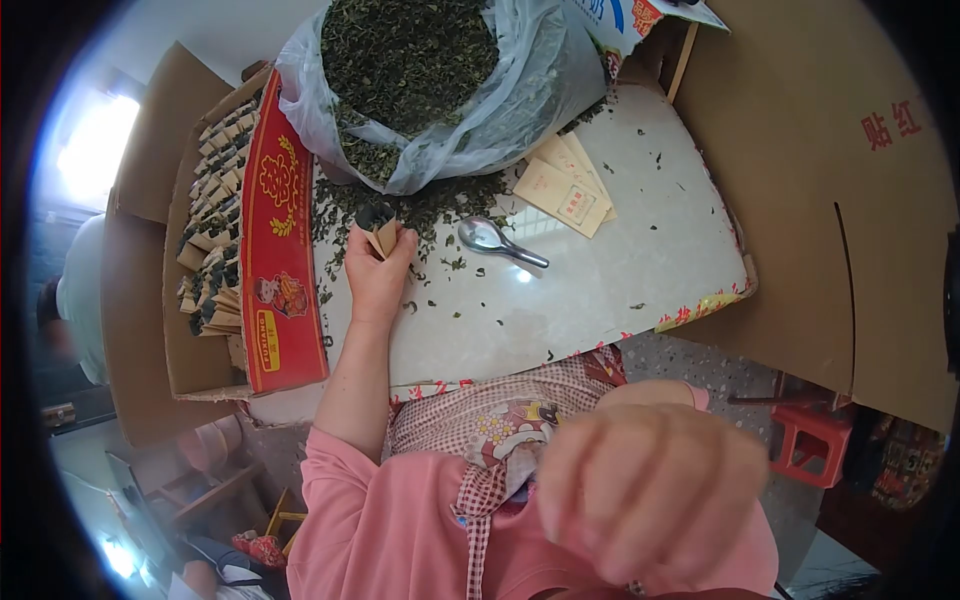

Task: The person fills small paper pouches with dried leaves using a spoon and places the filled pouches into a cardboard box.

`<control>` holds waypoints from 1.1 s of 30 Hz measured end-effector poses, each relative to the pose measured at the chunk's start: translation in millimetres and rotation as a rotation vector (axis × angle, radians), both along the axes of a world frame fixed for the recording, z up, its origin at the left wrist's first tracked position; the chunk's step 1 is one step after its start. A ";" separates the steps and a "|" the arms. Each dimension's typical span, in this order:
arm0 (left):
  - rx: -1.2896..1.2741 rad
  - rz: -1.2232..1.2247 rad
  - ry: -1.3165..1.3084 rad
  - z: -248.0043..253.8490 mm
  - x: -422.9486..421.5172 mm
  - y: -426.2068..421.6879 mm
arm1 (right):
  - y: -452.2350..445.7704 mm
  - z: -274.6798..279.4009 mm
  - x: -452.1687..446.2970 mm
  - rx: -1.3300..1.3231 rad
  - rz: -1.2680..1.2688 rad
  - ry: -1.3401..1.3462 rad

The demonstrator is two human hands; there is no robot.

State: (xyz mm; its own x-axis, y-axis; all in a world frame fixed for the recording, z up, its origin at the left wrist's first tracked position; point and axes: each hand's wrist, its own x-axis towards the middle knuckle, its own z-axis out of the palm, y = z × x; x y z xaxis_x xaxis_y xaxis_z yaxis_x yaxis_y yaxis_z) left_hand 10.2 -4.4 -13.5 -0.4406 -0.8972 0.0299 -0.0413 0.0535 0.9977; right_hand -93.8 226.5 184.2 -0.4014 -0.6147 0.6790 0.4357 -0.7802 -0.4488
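My left hand [378,268] is closed around a small tan paper packet [381,238], held upright with its mouth up. Dark dried leaves show at the packet's top. My right hand [655,485] is raised close to the camera, blurred, with its fingers curled into a fist; whatever it may hold is hidden. On the white tabletop a metal spoon [500,242] lies to the right of the packet. Behind it are several flat paper packets [568,187]. A clear plastic bag [530,85] full of dried dark-green leaves [410,65] stands at the back.
At the left, a cardboard box with a red flap [283,240] holds many filled packets [212,220] in rows. Loose leaves are scattered over the table [600,290]. A large cardboard box [790,200] borders the right. A red stool [812,445] stands below; another person [85,295] is at far left.
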 end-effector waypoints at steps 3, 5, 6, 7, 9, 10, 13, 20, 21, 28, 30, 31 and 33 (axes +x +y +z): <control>0.024 0.002 0.028 -2.7 -0.7 -0.1 | -3.6 18.4 -6.5 0.439 0.118 0.191; 0.022 0.017 0.016 -2.5 -1.0 -0.7 | -14.0 0.4 12.3 0.167 0.078 0.077; 0.026 0.015 0.010 -2.6 -1.6 0.3 | -16.0 -2.3 13.4 0.171 0.076 0.071; 0.023 0.018 0.017 -2.6 -2.1 0.7 | -18.8 -5.0 13.4 0.052 -0.054 0.168; -0.002 0.034 -0.037 -3.1 -0.2 -0.1 | -22.4 -4.5 8.4 -0.068 -0.174 0.238; -0.025 0.046 -0.098 -2.4 0.5 -0.6 | -20.5 1.1 -0.2 -0.051 -0.219 0.386; -0.086 0.054 -0.153 4.3 -1.3 1.7 | -30.9 3.5 51.0 0.106 -0.550 0.246; -0.051 0.028 -0.028 3.9 -3.3 2.3 | -31.6 -17.2 8.7 -0.014 0.086 0.495; -0.067 0.027 -0.038 3.9 -4.0 2.6 | -37.1 -14.1 5.8 -0.013 0.080 0.507; -0.017 0.015 0.011 5.1 -4.9 2.6 | -57.8 -17.8 29.7 -0.109 0.063 0.472; -0.007 0.001 -0.009 -0.1 -3.8 0.8 | -59.3 -27.0 33.1 -0.087 -0.011 0.549; -0.041 0.002 -0.039 -2.1 -3.3 -0.9 | -62.0 -29.8 26.4 -0.088 -0.034 0.639; -0.024 0.001 -0.004 -1.5 -3.5 -0.1 | -62.7 -36.7 17.4 -0.101 -0.061 0.738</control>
State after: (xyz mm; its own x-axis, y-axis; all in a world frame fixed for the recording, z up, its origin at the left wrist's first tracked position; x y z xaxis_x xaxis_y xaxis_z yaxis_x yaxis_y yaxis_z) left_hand 6.7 -4.6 -15.1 -0.4399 -0.8967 0.0497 -0.0453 0.0774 0.9960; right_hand -76.4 163.9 147.5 0.1490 -0.5261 0.8373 0.0033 -0.8464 -0.5325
